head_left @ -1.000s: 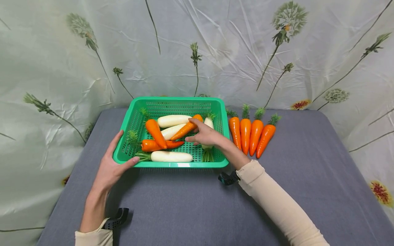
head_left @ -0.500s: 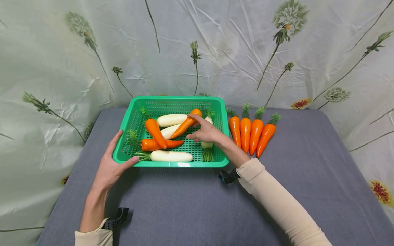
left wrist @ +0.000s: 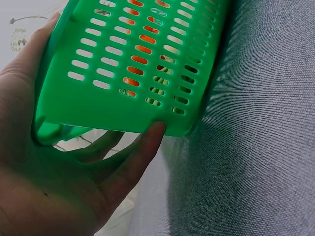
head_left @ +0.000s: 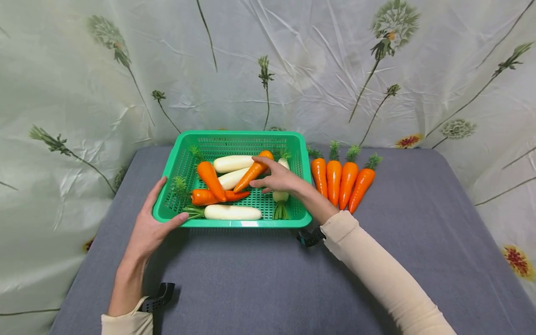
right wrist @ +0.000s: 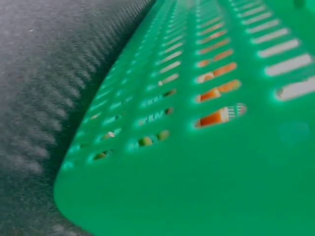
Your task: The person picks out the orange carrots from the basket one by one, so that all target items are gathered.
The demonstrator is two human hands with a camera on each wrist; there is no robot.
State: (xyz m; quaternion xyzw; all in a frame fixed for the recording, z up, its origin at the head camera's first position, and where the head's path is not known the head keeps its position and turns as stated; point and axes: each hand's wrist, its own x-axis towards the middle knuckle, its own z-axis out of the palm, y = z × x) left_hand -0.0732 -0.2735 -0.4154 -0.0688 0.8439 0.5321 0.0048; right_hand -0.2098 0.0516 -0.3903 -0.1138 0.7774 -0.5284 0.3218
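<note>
A green slotted basket [head_left: 234, 224] holds several white radishes [head_left: 232, 212] and three orange carrots. My left hand [head_left: 152, 230] grips its front left corner, the thumb over the rim. In the left wrist view, fingers [left wrist: 138, 157] of that hand press against the outside wall. Inside the basket, my right hand [head_left: 281, 179] holds the upper part of a carrot [head_left: 253, 176] lying slantwise over the middle radishes. The other two carrots, one of them this carrot [head_left: 211, 179], cross at the left. A radish [head_left: 280, 195] beneath my right hand is partly covered. The right wrist view shows only the basket's outer wall [right wrist: 206, 182].
Several more carrots [head_left: 341, 184] lie side by side on the grey tablecloth [head_left: 251, 279], right of the basket. Behind the table hangs a pale curtain [head_left: 234, 93] printed with dandelions. Each wrist wears a black band.
My right hand and its carrot shifted slightly up, then back down and a little left. The radish under that hand moved slightly left. My left hand stays at the basket corner.
</note>
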